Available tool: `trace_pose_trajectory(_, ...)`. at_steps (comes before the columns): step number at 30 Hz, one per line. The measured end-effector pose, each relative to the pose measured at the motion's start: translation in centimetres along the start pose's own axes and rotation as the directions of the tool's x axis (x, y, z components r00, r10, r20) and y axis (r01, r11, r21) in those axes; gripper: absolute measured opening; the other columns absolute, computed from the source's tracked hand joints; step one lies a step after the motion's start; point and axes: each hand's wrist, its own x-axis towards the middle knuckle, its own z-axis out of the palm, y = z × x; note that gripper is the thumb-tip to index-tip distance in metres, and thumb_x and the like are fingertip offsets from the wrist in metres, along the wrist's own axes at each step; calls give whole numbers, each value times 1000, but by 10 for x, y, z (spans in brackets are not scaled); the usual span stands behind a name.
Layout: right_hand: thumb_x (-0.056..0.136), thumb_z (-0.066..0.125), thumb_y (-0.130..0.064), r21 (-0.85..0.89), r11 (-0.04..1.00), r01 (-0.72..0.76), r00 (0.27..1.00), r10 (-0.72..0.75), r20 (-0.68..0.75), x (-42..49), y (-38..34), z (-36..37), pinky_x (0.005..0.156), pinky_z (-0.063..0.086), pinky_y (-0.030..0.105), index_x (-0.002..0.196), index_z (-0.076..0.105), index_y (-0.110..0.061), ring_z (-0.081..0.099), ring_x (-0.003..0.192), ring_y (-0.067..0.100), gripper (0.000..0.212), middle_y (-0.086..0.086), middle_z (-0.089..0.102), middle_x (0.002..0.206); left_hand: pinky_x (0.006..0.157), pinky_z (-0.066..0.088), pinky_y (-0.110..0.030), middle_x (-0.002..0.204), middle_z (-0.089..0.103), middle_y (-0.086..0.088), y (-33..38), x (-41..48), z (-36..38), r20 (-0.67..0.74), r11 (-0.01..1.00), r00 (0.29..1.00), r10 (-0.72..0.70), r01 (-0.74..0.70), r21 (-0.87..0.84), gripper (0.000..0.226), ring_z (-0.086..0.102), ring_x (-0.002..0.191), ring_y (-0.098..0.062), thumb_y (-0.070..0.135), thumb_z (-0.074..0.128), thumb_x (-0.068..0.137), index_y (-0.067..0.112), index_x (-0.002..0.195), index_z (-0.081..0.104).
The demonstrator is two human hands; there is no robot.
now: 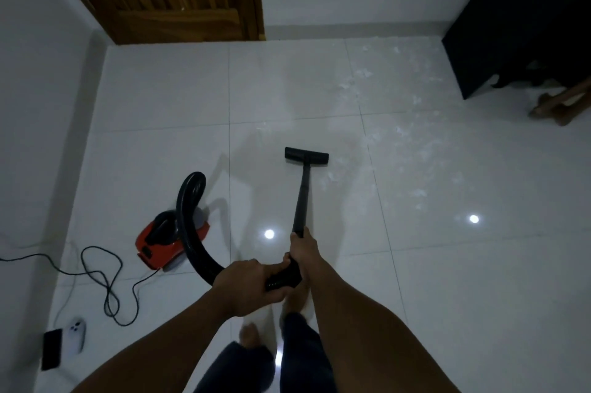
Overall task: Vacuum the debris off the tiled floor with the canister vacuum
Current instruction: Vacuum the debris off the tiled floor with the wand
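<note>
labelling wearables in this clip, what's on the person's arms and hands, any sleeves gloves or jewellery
Nothing worn shows. The left hand and right hand are bare, without gloves; no ring, watch or band can be made out in the dim light. The left forearm and right forearm are bare down to the frame's lower edge, so no sleeve is in view.

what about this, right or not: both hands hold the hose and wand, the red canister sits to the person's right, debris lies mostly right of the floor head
Not quite: the head view shows the red canister to the person's left. The left hand and right hand do hold the hose and wand, with debris mostly right of the floor head.
</note>
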Motion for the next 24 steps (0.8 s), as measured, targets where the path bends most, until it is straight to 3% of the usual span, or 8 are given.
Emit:
trace_pose_trajectory(6, 99, 44, -30, 65, 998, 10, 999, -8, -38, -49, 93, 2, 69, 54, 39, 145, 43, -28, 59, 67, 24, 46, 10, 61, 88, 72, 55, -31, 82, 70, 4, 19, -71, 57, 33, 994, 998, 59, -62, 86, 75, 65, 71, -10, 80, 30, 84, 45, 149, 29)
trace_pose_trajectory(10, 93, 45, -38, 75, 997, 3, 995, 4, -99, -73, 164, 13, 76, 63, 46, 148, 39, -35, 63, 72, 26, 55, 17, 64, 109, 70, 55, -30, 82, 70, 4, 24, -128, 101, 35, 989, 994, 106, -109, 104, 71, 65, 70, -10, 79, 30, 85, 45, 146, 35)
trace_pose_trajectory(14, 86, 44, -40, 52, 998, -25, 991, 31, -132, -86, 237, 22, 78, 63, 52, 144, 42, -35, 67, 86, 31, 58, 19, 60, 123, 73, 55, -34, 85, 71, 3, 39, -181, 132, 77, 980, 988, 131, -141, 139, 66, 66, 75, -13, 78, 32, 87, 47, 144, 36)
trace_pose_trajectory(18, 95, 46, -35, 25, 999, -25, 992, 28, -123, -123, 274, 18, 91, 59, 48, 143, 43, -23, 65, 102, 27, 50, 14, 59, 124, 73, 55, -37, 84, 70, 4, 50, -212, 153, 122, 972, 980, 154, -173, 161, 70, 65, 75, -13, 82, 26, 82, 48, 142, 37)
trace_pose_trajectory(21, 81, 52, -46, -25, 999, -39, 991, 36, -131, -94, 323, 15, 110, 44, 51, 149, 37, -24, 53, 118, 26, 73, 12, 50, 143, 72, 55, -38, 85, 69, 4, 59, -222, 170, 142, 966, 975, 174, -197, 170, 72, 65, 75, -13, 84, 24, 82, 47, 141, 39)
trace_pose_trajectory(23, 81, 53, -45, 2, 999, -46, 990, 46, -136, -100, 329, 8, 108, 47, 52, 148, 39, -24, 55, 125, 34, 72, 5, 51, 132, 71, 55, -37, 85, 70, 4, 64, -223, 178, 148, 964, 972, 184, -208, 168, 72, 65, 75, -13, 83, 25, 82, 46, 142, 40)
trace_pose_trajectory(24, 86, 53, -41, 29, 998, -49, 989, 52, -136, -118, 322, 4, 102, 52, 51, 145, 43, -23, 60, 118, 35, 63, 4, 55, 125, 70, 55, -36, 85, 70, 3, 67, -223, 181, 151, 963, 970, 189, -212, 163, 71, 65, 75, -13, 82, 26, 83, 45, 142, 40)
